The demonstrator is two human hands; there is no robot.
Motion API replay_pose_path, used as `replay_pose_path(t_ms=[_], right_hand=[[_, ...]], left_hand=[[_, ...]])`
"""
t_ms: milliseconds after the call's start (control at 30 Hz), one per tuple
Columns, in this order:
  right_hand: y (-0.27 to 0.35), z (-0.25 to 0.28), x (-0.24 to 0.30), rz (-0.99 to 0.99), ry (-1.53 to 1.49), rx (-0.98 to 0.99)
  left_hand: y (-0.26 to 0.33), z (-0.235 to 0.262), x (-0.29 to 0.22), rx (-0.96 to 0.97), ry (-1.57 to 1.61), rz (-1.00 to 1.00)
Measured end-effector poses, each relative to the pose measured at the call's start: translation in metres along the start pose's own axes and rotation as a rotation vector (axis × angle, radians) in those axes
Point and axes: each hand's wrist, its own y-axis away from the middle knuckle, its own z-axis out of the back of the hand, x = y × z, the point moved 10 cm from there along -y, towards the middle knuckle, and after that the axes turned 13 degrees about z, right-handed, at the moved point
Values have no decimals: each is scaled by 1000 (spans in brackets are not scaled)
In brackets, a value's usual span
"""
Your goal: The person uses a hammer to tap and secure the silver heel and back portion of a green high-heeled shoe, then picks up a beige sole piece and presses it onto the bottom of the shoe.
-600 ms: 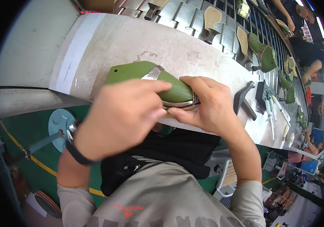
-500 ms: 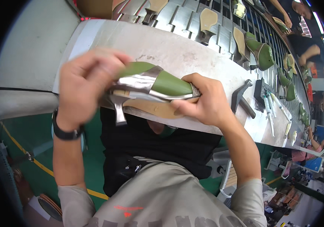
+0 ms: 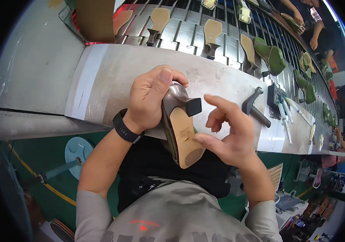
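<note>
A green heeled shoe (image 3: 186, 139) is held over the near edge of the worktop, its tan sole facing up and its toe pointing toward me. Its dark metallic heel sticks up and ends in a black tip. My left hand (image 3: 152, 94) is wrapped round the heel end from the left. On the other side, my right hand (image 3: 231, 133) is open, thumb and fingers apart, with the thumb close to the sole's edge. Whether that thumb touches the sole I cannot tell.
A hammer (image 3: 256, 108) lies on the worktop (image 3: 120, 68) to the right, beside a black holder (image 3: 274, 97) and several syringes (image 3: 287, 117). Beyond runs a slatted metal conveyor (image 3: 184, 30) bearing tan soles with heels and green shoes (image 3: 271, 56). Other people stand along its far side.
The shoe has turned from lying sideways to sole up, with its toe toward me. My left hand has moved right onto the heel end; my right hand has let go and spread its fingers.
</note>
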Motion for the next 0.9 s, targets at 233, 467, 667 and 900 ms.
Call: replay_pose_path(t_ms=[233,467,667,900], right_hand=[[-40,-28,57,539,280,152],[-25,-43,77,692,474,11],[-22,-48,73,747,478,-58],[-22,-51,68,757,466,-85]], left_hand=[[5,0,1,37,176,6],[16,12,-6,10,3,40],[15,11,-11,42,-59,0],[15,13,-16,44,-85,-26]])
